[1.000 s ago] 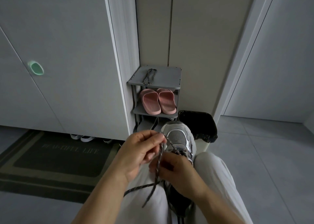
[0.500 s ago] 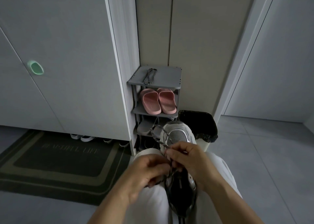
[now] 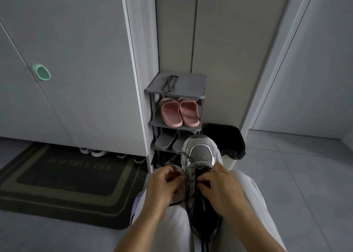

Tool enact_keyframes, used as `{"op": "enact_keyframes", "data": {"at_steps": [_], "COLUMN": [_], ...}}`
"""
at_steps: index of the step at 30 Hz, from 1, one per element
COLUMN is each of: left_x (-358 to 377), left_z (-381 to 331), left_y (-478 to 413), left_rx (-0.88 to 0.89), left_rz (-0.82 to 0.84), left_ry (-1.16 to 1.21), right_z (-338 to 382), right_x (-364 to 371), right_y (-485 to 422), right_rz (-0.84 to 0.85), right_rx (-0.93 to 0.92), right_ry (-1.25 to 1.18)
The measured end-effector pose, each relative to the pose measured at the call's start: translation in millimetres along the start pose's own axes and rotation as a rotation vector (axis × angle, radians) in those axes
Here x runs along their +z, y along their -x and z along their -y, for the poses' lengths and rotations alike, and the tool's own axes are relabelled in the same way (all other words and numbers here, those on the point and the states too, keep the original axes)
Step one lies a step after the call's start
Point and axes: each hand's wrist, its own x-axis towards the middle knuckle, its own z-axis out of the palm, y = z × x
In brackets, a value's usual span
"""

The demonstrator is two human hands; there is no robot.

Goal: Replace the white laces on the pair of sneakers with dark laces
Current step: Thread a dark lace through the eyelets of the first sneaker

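Note:
A silver-grey sneaker (image 3: 201,154) rests between my knees, toe pointing away from me. A dark speckled lace (image 3: 184,154) runs through its front eyelets and loops off to the left of the toe. My left hand (image 3: 165,186) is closed on the lace at the shoe's left side. My right hand (image 3: 219,186) pinches the lace at the right eyelet row, over the tongue. A second dark lace (image 3: 169,83) lies folded on top of the shoe rack. The other sneaker is not visible.
A small grey shoe rack (image 3: 194,88) stands ahead with pink slippers (image 3: 179,112) and grey slippers on its shelves. A bin with a black liner (image 3: 227,140) sits right of it. A dark doormat (image 3: 76,177) lies at left; shoes peek from under the cabinet (image 3: 93,152).
Both hands have dropped from the raised lace to the eyelets and moved apart to either side of the shoe. The lace that hung down over my lap now loops left of the toe.

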Motion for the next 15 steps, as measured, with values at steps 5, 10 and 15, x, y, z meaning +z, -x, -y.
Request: {"op": "enact_keyframes", "data": {"at_steps": [5,10,15], "left_x": [6.3,10.0,13.6], "left_z": [2.7,8.9,13.3], "left_y": [0.5,0.2,-4.8], "left_rx": [0.068,0.113,0.016], "left_rz": [-0.015,-0.067,0.027], "left_ry": [-0.020,-0.095,-0.065], "right_z": [-0.5,-1.1,-3.6], "right_x": [2.3,4.6,8.4], "right_y": [1.0,0.5,-0.1], "right_rz": [-0.020,-0.034,-0.078], "right_rx": [-0.003,-0.019,-0.037], "right_ry": [-0.041,-0.042,-0.062]}}
